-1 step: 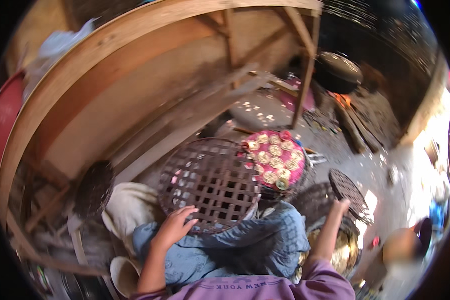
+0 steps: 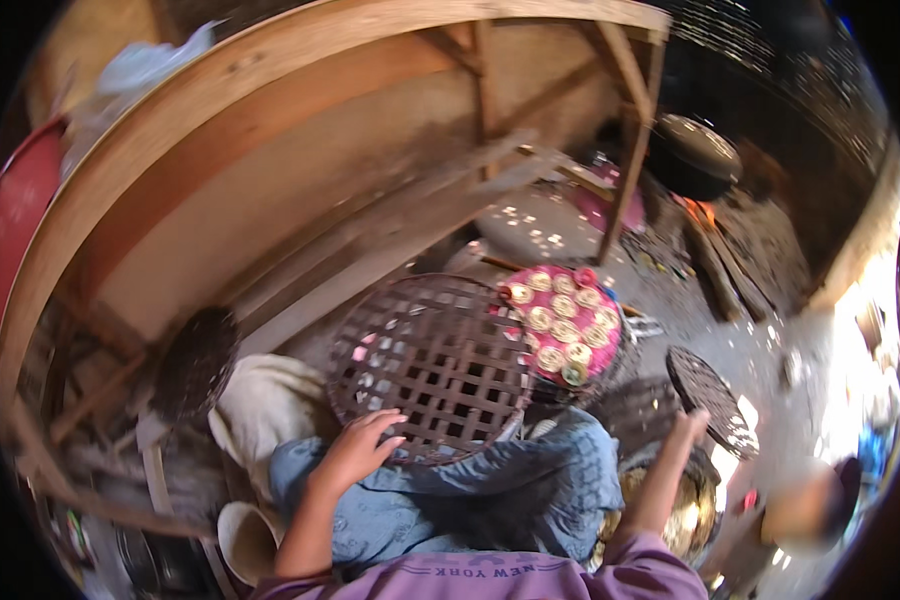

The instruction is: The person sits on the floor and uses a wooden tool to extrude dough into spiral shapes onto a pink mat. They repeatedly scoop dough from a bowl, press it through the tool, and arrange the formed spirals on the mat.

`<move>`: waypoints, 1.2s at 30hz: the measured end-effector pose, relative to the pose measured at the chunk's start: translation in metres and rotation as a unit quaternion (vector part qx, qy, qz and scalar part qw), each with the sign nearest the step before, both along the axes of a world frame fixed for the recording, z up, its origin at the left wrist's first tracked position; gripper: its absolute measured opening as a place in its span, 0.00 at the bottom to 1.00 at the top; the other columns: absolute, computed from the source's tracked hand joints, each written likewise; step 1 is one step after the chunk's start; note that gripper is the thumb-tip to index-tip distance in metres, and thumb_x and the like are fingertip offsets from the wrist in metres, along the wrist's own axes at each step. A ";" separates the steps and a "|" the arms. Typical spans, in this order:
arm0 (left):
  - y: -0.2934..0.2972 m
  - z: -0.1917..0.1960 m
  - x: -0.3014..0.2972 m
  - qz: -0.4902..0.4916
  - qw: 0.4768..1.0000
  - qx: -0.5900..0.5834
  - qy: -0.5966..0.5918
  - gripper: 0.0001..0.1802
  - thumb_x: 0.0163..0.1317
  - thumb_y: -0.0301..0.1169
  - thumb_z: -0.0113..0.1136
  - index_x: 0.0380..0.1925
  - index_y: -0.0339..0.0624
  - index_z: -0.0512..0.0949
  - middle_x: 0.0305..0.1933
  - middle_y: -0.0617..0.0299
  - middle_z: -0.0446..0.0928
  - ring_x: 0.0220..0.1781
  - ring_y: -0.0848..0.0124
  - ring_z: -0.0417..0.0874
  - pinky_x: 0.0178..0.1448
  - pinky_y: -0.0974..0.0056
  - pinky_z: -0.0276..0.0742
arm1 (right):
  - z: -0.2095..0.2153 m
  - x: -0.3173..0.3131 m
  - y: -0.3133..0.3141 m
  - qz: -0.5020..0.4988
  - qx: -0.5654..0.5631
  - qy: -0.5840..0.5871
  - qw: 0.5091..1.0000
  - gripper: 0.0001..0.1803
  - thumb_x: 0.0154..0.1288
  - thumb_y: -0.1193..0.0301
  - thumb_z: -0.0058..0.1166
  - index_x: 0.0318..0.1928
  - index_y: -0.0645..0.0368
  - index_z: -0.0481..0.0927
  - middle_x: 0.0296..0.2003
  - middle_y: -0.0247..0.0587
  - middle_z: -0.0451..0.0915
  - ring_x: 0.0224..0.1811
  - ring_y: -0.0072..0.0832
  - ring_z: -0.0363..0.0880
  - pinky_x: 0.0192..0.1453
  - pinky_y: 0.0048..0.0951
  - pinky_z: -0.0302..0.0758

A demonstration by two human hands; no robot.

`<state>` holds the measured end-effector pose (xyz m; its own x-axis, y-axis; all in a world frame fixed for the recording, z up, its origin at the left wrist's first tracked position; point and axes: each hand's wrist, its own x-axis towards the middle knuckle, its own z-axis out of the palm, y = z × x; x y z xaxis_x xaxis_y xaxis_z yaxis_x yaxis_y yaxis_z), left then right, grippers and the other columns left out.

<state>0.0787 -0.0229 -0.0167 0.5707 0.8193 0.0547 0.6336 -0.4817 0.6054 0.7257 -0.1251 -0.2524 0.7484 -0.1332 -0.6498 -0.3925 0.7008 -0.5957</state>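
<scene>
Head view: you're sitting with a big round woven tray in front of you, its near edge over your blue trousers. Your left hand lies on the tray's near rim, fingers loosely spread and not closed around it; can't tell if the thumb hooks under. Your right hand is out to the right, closed on the near end of a small dark woven fan, which tilts away from you, well apart from the tray. Just beyond the tray on its right sits a round pink tray bearing many pale coiled rounds. Near right, below your right forearm, there's a dark-rimmed basin, contents unclear. Far right, a dark pot stands over a fire, with firewood sticking out toward you. On your left: a dark round woven piece, a pale cloth sack by your knee and a pale bucket nearer. A wooden table frame runs across the far left, a red basin at its left end.
</scene>
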 end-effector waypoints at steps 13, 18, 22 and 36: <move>0.020 -0.051 -0.027 -0.049 0.994 0.087 0.055 0.22 0.62 0.37 0.61 0.56 0.44 0.75 0.64 0.55 0.72 0.67 0.55 0.70 0.69 0.53 0.65 | 0.314 -0.322 0.091 0.627 0.256 -0.223 0.701 0.13 0.66 0.76 0.49 0.48 0.69 0.78 0.47 0.50 0.82 0.52 0.37 0.79 0.59 0.40 0.77; 0.016 -0.072 -0.017 -0.036 0.993 0.101 0.055 0.24 0.62 0.38 0.59 0.58 0.46 0.72 0.66 0.57 0.69 0.70 0.54 0.65 0.71 0.47 0.61 | 0.331 -0.508 0.209 0.821 0.167 -0.147 0.526 0.13 0.64 0.73 0.53 0.47 0.63 0.78 0.45 0.46 0.82 0.47 0.35 0.80 0.54 0.38 0.76; 0.025 -0.084 -0.017 -0.021 0.996 0.028 0.087 0.25 0.61 0.34 0.59 0.58 0.43 0.72 0.67 0.52 0.68 0.71 0.52 0.65 0.72 0.46 0.59 | 0.281 -0.679 0.264 0.875 0.307 -0.048 0.370 0.18 0.64 0.78 0.51 0.54 0.67 0.73 0.49 0.50 0.80 0.51 0.43 0.79 0.63 0.45 0.75; 0.015 -0.061 -0.046 -0.060 0.992 0.106 0.023 0.19 0.61 0.33 0.62 0.52 0.41 0.75 0.58 0.49 0.75 0.63 0.50 0.73 0.67 0.53 0.68 | 0.268 -0.730 0.271 0.946 0.090 -0.164 0.266 0.34 0.68 0.57 0.57 0.67 0.63 0.63 0.58 0.48 0.75 0.54 0.42 0.77 0.63 0.46 0.71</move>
